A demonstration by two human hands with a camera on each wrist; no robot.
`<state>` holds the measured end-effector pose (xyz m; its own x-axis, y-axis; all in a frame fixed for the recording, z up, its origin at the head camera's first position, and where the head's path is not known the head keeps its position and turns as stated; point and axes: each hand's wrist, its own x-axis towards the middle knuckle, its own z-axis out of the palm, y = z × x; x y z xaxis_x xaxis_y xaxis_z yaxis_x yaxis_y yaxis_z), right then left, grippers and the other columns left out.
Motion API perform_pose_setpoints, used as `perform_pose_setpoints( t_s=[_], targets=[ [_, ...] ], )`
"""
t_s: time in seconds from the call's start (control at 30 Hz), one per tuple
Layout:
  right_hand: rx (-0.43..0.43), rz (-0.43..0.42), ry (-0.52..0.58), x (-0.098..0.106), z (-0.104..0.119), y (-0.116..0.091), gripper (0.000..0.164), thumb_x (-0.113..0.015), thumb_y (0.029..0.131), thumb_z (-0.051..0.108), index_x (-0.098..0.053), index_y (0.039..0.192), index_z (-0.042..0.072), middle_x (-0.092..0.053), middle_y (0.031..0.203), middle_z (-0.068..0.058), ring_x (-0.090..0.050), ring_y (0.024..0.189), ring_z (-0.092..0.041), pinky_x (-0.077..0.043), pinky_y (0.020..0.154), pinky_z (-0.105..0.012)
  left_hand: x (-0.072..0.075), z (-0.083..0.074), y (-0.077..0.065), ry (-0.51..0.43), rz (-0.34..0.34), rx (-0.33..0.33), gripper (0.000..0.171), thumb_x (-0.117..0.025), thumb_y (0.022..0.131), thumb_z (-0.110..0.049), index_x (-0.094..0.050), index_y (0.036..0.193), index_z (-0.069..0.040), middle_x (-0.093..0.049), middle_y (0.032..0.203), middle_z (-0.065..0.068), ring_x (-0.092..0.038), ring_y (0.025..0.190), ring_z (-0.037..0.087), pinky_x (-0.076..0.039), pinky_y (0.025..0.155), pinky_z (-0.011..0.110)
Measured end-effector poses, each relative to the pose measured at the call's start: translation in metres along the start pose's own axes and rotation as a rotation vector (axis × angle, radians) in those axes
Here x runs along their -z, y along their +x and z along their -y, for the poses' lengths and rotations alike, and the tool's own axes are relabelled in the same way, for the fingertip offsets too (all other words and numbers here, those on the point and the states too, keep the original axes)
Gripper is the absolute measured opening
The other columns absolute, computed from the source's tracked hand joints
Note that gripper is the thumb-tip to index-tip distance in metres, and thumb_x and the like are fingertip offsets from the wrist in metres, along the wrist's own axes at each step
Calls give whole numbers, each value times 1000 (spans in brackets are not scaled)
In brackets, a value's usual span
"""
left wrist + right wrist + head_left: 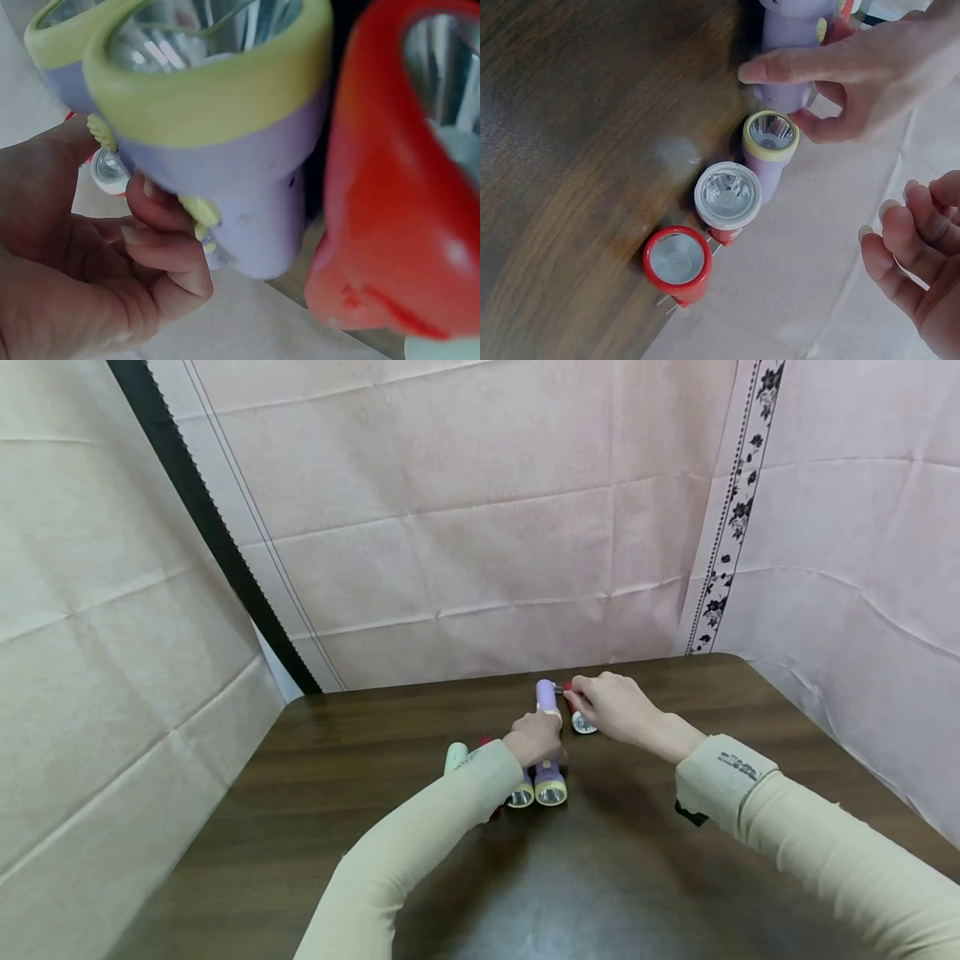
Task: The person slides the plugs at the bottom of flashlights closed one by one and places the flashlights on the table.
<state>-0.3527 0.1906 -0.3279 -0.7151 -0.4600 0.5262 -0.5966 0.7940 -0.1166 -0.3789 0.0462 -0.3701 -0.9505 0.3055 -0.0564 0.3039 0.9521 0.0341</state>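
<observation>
— What has the left hand (534,739) got?
— A purple torch (551,778), gripped between thumb and fingers, its lens end toward the person
— And the right hand (621,706)?
— Holding nothing, fingers loosely curled; it's behind and to the right of the held torch, near a white-rimmed torch (584,723)
— What sits close to the held torch?
— A second purple torch (225,169) just to its left, with a red torch (405,210) beyond that on the same side
— Farther out?
— A third purple torch (546,695) behind it, then the white-rimmed one and a red-rimmed torch (684,286), in a row going off to its right. Out to its left is a pale green thing (454,755), partly hidden by the sleeve (450,802)
— And around it?
— Brown bench (600,877) beneath, pale cloth (480,552) hanging behind
</observation>
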Motion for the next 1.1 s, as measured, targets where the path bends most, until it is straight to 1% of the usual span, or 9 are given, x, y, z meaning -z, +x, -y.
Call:
perform_pose_setpoints(
  t_s=[0.23,0.4,0.53,0.6,0.67,0.73,0.8,0.9,1.1],
  targets=[
    [7,-25,-10,2,-4,1,30,-58,94,16,-50,64,14,-39,51,6,-36,48,-9,-29,46,-25,-3,-4,-2,48,-37,-4,40,-77,76,-47,-67,97,-14,-66,102,7,-65,80,20,-52,62,35],
    [-26,16,-12,3,-8,-2,28,-57,93,15,-52,66,14,-41,52,5,-37,49,-10,-29,47,-26,-1,-7,-2,42,-32,-12,41,-74,76,-54,-64,88,-16,-64,100,5,-65,81,20,-52,62,34],
    [-22,27,-12,2,-11,-3,28,-56,94,16,-52,66,14,-42,53,6,-37,49,-10,-29,47,-26,9,-2,6,-2,-64,-28,35,-73,79,-50,-65,81,-17,-68,93,2,-67,83,21,-53,62,34],
    [-19,13,-11,2,-11,-2,29,-57,93,15,-51,65,15,-41,52,6,-37,49,-10,-28,46,-26,17,1,15,-13,-106,-38,29,-72,83,-45,-68,85,-16,-70,96,3,-68,87,23,-54,66,35],
    [-23,5,-17,3,-14,-2,29,-57,93,16,-51,65,15,-40,52,6,-37,49,-11,-28,46,-26,24,4,30,-24,-150,-48,24,-70,86,-38,-68,90,-14,-71,99,4,-69,90,24,-55,69,35],
    [-33,9,-23,3,-17,-3,29,-58,93,17,-52,65,15,-40,51,6,-38,49,-11,-28,47,-26,29,8,46,-31,-166,-47,19,-67,88,-31,-68,94,-13,-70,102,6,-69,92,24,-55,72,36],
    [-39,26,-25,1,-18,-4,28,-58,93,18,-54,66,15,-41,51,6,-38,49,-10,-29,47,-26,30,13,60,-37,-145,-35,18,-65,89,-28,-67,96,-12,-70,103,7,-68,94,24,-55,74,36],
    [-42,40,-30,-4,-21,-5,24,-58,93,19,-58,69,15,-46,51,7,-42,49,-10,-33,47,-28,26,17,79,-64,-93,27,21,-66,89,-31,-67,101,-13,-68,110,6,-67,100,24,-55,78,37],
    [-59,45,-57,-3,-27,-2,19,-59,91,19,-62,73,14,-55,56,4,-48,53,-13,-39,50,-32,11,15,106,-151,-26,123,37,-70,86,-37,-64,109,-9,-65,115,6,-64,100,20,-53,81,30]
  ],
)
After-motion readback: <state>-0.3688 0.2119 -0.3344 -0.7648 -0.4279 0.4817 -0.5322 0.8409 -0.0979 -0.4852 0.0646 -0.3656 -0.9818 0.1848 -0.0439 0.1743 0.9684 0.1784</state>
